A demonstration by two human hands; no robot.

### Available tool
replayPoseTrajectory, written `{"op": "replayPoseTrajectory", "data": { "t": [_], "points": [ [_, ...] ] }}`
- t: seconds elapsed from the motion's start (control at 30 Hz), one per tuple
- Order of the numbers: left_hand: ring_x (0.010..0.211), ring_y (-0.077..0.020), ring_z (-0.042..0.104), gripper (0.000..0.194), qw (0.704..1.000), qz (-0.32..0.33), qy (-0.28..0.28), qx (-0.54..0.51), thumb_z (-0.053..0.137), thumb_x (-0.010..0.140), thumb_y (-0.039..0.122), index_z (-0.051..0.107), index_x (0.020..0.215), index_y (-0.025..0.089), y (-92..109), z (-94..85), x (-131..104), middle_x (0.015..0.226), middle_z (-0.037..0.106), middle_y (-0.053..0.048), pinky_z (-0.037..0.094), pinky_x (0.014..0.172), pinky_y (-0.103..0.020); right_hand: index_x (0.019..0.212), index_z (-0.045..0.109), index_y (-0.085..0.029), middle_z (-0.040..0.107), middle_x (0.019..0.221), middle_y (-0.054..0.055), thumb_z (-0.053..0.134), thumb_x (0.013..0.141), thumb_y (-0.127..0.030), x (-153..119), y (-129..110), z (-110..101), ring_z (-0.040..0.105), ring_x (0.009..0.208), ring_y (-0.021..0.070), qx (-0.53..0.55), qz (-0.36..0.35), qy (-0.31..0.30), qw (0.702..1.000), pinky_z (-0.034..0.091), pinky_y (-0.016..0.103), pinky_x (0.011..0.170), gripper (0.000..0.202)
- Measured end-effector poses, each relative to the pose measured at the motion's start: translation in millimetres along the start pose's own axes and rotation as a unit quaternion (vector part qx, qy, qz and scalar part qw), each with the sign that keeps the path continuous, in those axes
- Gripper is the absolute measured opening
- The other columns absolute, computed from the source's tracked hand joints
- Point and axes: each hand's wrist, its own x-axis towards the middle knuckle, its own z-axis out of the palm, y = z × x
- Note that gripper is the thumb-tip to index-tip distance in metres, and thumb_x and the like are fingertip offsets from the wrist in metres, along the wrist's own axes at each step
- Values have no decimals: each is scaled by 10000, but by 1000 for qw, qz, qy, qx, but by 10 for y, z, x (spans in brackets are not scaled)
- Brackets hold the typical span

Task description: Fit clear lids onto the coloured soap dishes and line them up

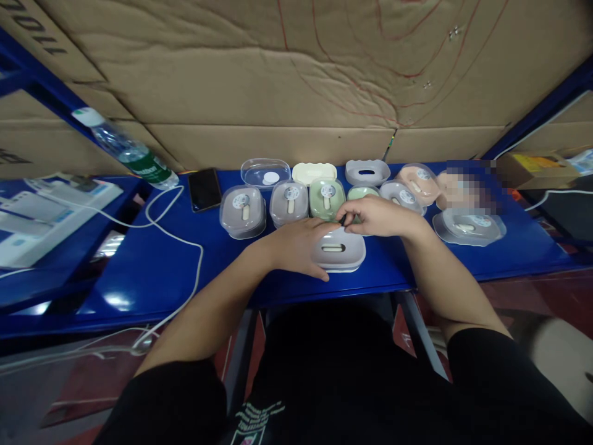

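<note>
Head view: left hand (296, 247) lies open, steadying the grey soap box (340, 250), right hand (375, 216) pinches a small dark part; a slip could drop it among neighbouring boxes.

Left of the hands: black phone (204, 188), water bottle (127, 150) lying tilted, white cable (185, 238). Beyond them: cardboard wall (296, 74). All on blue shelf (139, 278).

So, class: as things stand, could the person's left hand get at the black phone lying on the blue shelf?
Probably yes. The left hand rests on the grey box, and the bare blue shelf lies between it and the phone, with only a white cable nearby.
</note>
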Motion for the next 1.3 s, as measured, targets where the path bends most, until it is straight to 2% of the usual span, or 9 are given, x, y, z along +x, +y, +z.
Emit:
{"op": "replayPoseTrajectory", "data": {
  "t": [0.23,0.43,0.63,0.83,0.97,1.13,1.3],
  "points": [
    [1312,-435,689,1088,999,10,13,46,934,754,530,461,1689,241,28,96,-11,1497,664,-196,577,1110,-592,1167,829,-251,872,1002,-1,776,874,-154,-5,-19,7,777,881,189,13,-5,-2,1000,499,321,808,314],
    [1318,-463,673,1131,999,2,15,40,926,741,577,447,1696,208,35,130,10,1484,650,-215,562,1118,-630,1143,823,-240,868,1010,13,760,895,-170,3,-15,16,768,885,187,7,-5,-5,1000,493,314,799,265],
    [1370,-478,652,1170,999,-15,5,28,915,724,552,422,1718,182,63,104,27,1526,641,-235,534,1164,-645,1117,813,-231,860,1005,24,711,900,-162,3,-30,18,765,894,199,-6,-10,-12,1000,481,317,788,250],
    [1407,-497,626,1151,1000,2,16,13,895,737,548,413,1720,194,22,138,43,1580,621,-245,511,1174,-684,1100,798,-238,831,951,11,670,873,-122,-5,-84,22,709,831,190,-26,-8,-27,999,437,319,759,285],
    [1457,-494,601,1193,1000,5,11,20,925,750,581,383,1741,196,10,144,41,1636,587,-247,483,1216,-662,1048,779,-222,789,886,13,656,895,-123,-5,-139,16,652,763,183,-46,1,-42,998,385,327,724,220],
    [1482,-462,594,1280,999,7,8,32,969,732,670,346,1765,241,15,121,20,1656,580,-211,469,1254,-601,1038,776,-216,778,904,30,652,941,-121,-16,-198,18,632,789,189,-68,8,-51,996,357,331,731,184],
    [1482,-470,589,1323,1000,-4,-6,15,1001,707,624,343,1772,194,30,95,21,1642,567,-239,490,1247,-604,1101,780,-223,766,911,41,626,975,-141,-35,-235,36,615,811,206,-101,20,-48,994,339,338,722,216]
  ]
}}
